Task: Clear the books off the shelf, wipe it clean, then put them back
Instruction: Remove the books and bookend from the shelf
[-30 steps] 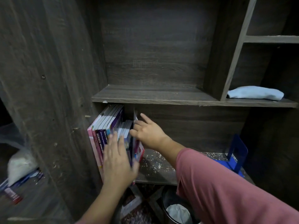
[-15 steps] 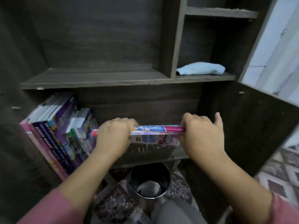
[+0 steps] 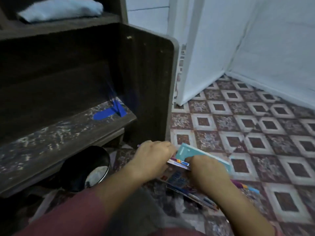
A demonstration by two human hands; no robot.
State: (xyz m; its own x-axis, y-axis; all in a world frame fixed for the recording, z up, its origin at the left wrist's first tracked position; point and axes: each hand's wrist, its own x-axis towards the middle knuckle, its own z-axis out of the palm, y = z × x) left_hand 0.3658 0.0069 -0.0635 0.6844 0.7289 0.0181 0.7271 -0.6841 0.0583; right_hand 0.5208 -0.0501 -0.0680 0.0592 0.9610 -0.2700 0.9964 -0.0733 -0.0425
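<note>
Books [image 3: 181, 163], a thin stack with a teal cover uppermost, hang low over the tiled floor [image 3: 255, 126], just right of the shelf unit's side panel [image 3: 153, 79]. The left hand [image 3: 153, 157] curls round the stack's end nearest the panel and the right hand [image 3: 209, 171] clamps the far end. More covers seem to lie under them, but blur hides their edges. Right of the panel, tiles run open to a white wall. Left of it lies the dusty shelf [image 3: 56, 140], with a blue bookend [image 3: 112, 111] at its end.
</note>
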